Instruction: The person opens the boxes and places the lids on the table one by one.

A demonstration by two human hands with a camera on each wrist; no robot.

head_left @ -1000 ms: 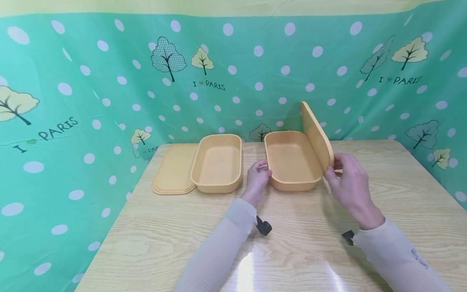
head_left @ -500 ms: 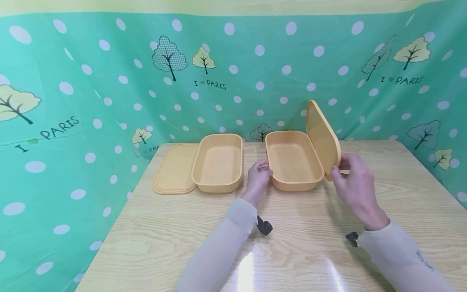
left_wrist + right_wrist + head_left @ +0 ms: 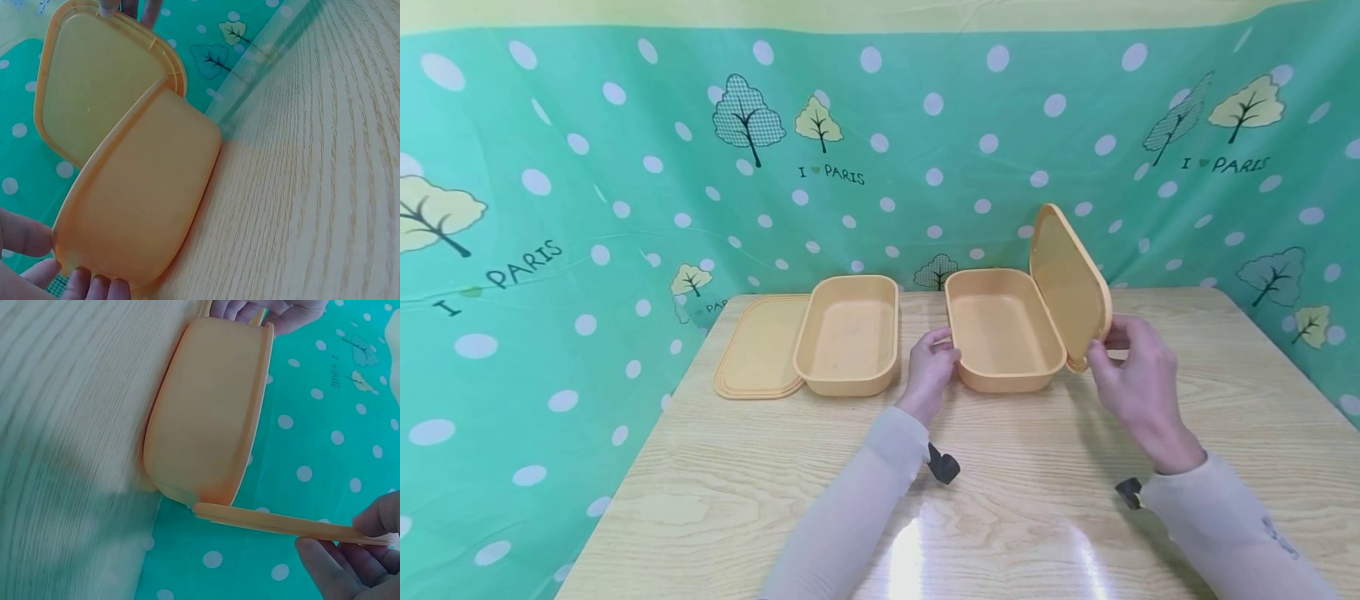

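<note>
My left hand (image 3: 928,375) grips the near left corner of a pale orange rectangular food container (image 3: 1003,383), its thumb up at the rim. The container sits upright and uncovered on the table, with nothing inside. On the other side my right hand (image 3: 1138,379) pinches the near edge of a matching lid (image 3: 1070,287) between thumb and fingers. The lid stands steeply tilted along the container's right rim, its grooved underside facing the container. In the right wrist view the lid (image 3: 269,520) appears edge-on, and its far end overlaps the container's corner (image 3: 206,412).
A second pale orange container (image 3: 846,387) stands uncovered to the left. Its lid-like flat panel (image 3: 760,346) lies on the wooden table (image 3: 715,500), partly under or behind that container. A green dotted cloth (image 3: 880,208) hangs behind and at the left side.
My right hand has moved a little to the right with the lid, which has swung away from the container and shows more of its underside. The left hand stays in place on the container.
</note>
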